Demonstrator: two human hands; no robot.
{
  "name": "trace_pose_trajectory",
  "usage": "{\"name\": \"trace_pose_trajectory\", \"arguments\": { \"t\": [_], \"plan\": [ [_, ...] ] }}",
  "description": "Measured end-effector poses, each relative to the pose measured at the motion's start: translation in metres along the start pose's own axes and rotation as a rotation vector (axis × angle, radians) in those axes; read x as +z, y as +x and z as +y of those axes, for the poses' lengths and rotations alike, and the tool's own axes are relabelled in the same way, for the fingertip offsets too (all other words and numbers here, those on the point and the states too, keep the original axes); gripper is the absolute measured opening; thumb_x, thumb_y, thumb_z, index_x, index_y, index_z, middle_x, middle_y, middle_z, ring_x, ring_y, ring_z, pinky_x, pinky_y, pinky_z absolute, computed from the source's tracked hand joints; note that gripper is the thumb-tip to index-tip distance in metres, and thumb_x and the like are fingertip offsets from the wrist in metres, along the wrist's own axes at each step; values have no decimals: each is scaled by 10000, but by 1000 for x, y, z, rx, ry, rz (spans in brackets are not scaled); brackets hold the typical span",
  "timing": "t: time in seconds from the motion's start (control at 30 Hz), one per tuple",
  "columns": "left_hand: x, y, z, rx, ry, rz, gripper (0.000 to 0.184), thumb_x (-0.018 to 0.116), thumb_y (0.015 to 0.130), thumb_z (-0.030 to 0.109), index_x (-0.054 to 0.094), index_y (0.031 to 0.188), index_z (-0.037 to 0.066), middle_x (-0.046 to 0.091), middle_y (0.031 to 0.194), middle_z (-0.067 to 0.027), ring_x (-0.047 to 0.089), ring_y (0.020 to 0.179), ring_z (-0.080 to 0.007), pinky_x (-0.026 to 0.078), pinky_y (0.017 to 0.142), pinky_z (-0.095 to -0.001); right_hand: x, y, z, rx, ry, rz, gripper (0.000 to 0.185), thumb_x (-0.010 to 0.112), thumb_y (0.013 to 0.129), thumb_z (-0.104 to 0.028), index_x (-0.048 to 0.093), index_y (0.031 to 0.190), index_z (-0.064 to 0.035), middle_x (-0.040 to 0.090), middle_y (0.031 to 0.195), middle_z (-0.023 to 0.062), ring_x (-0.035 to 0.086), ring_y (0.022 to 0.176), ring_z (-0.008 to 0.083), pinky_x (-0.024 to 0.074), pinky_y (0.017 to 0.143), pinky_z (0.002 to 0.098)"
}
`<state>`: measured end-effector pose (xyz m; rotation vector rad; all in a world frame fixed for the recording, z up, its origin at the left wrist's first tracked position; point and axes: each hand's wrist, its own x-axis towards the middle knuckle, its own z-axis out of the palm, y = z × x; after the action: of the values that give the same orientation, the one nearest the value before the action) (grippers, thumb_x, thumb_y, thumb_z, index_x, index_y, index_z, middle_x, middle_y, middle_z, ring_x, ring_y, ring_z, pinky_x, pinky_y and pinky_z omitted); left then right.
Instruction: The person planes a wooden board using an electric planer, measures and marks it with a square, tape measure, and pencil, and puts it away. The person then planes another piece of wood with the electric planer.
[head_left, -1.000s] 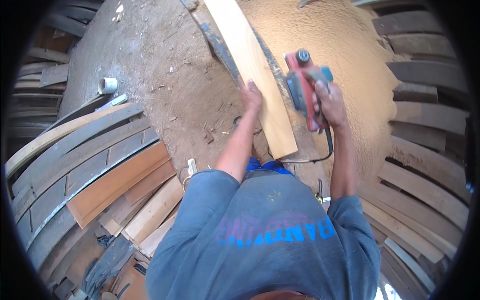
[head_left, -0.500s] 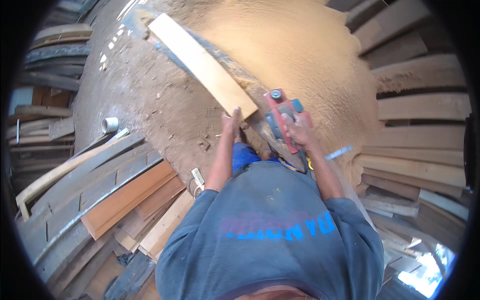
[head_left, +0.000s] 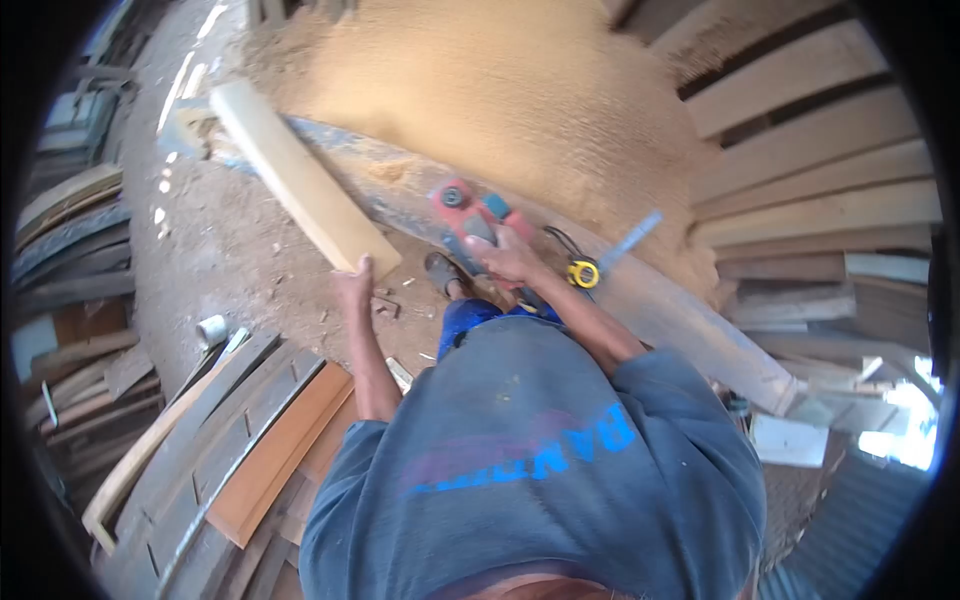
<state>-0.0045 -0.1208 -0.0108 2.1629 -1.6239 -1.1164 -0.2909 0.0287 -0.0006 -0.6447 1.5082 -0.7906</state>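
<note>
My left hand grips the near end of a long pale wooden board, thumb on top. The board slants away to the upper left, its far end over the far part of a dusty bench plank and its near end out to the left of it. My right hand is wrapped round the handle of a red electric planer, which is over the middle of the bench plank. Whether the planer touches the plank I cannot tell. Right of this hand, a yellow tape measure lies on the plank.
Sawdust covers the ground beyond the bench. Stacked planks stand on the right. Brown and grey boards lie at my lower left, near a white roll. A blue strip sits by the tape measure.
The view has turned. The board's near end has swung left, away from the bench plank, in my left hand. My right hand still holds the planer, now further from the board.
</note>
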Motion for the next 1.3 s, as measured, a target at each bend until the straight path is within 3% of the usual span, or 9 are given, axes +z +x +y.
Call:
{"name": "trace_pose_trajectory", "arguments": {
  "t": [0.13, 0.43, 0.63, 0.8, 0.9, 1.0, 1.17, 1.23, 1.3],
  "plan": [
    [12, 25, -29, -114, 244, 112, 825, 789, 782, 510, 529, 1252, -117, 675, 1154, -321, 682, 1098, -426, 537, 948, -488, 2, 21, 27, -193, -33, 23, 485, 614, 971, -500, 645, 1037, -21, 587, 647, 24, 584, 521, 131, 448, 456, 330],
    [43, -5, 9, 74, 130, 76, 781, 783, 755, 340, 350, 1253, -79, 588, 1150, -341, 618, 1088, -494, 503, 948, -531, -8, 3, -27, -181, -727, 232, 580, 671, 936, -414, 625, 1249, 72, 717, 1098, 228, 711, 995, 293, 543, 883, 394],
    [21, -5, 3, 215, -3, -6, 818, 825, 767, 354, 347, 1278, -70, 590, 1172, -319, 648, 1069, -437, 526, 936, -485, 12, -41, -105, -232, -390, 328, 536, 673, 941, -357, 623, 1245, 82, 709, 1128, 258, 707, 1048, 333, 541, 916, 394],
    [28, 58, -43, 57, -631, -257, 1079, 841, 801, 388, 163, 1513, -57, 566, 1303, -262, 650, 1098, -333, 544, 943, -435, -17, -22, -103, -381, -451, 523, 461, 664, 947, -340, 667, 1166, 66, 731, 1029, 235, 719, 959, 309, 556, 845, 409],
    [16, 75, -37, -154, -887, -393, 1177, 833, 815, 354, 25, 1602, 17, 544, 1353, -223, 657, 1084, -311, 560, 924, -443, -56, -28, -69, -201, -511, 695, 384, 650, 955, -324, 703, 1006, 53, 733, 955, 217, 720, 937, 259, 544, 816, 395],
    [35, 93, -55, -66, -1097, -501, 992, 781, 849, 346, 152, 1570, 84, 547, 1317, -157, 616, 1124, -283, 543, 941, -431, -92, -56, -14, 190, -725, 693, 383, 621, 952, -318, 706, 931, 55, 720, 943, 265, 726, 932, 323, 541, 810, 444],
    [18, 90, -78, 73, -1139, -491, 723, 693, 885, 311, 336, 1475, 95, 558, 1138, -103, 607, 976, -222, 555, 861, -398, -128, -91, 137, 444, -869, 624, 353, 576, 865, -251, 751, 1040, 0, 672, 1177, 286, 649, 1132, 446, 513, 955, 513],
    [-5, 94, -105, 43, -1099, -511, 696, 680, 890, 336, 363, 1462, 96, 565, 1128, -102, 615, 961, -213, 561, 837, -384, -108, -120, 162, 415, -933, 780, 360, 616, 868, -303, 731, 973, 22, 698, 1058, 302, 670, 1032, 473, 535, 901, 526],
    [-28, 85, -124, 78, -1035, -482, 681, 678, 889, 349, 385, 1448, 93, 568, 1137, -99, 613, 984, -214, 554, 852, -388, -107, -127, 182, 560, -976, 405, 463, 627, 877, -369, 705, 1123, 16, 681, 1163, 292, 652, 1102, 457, 523, 947, 511]
  ]
}}
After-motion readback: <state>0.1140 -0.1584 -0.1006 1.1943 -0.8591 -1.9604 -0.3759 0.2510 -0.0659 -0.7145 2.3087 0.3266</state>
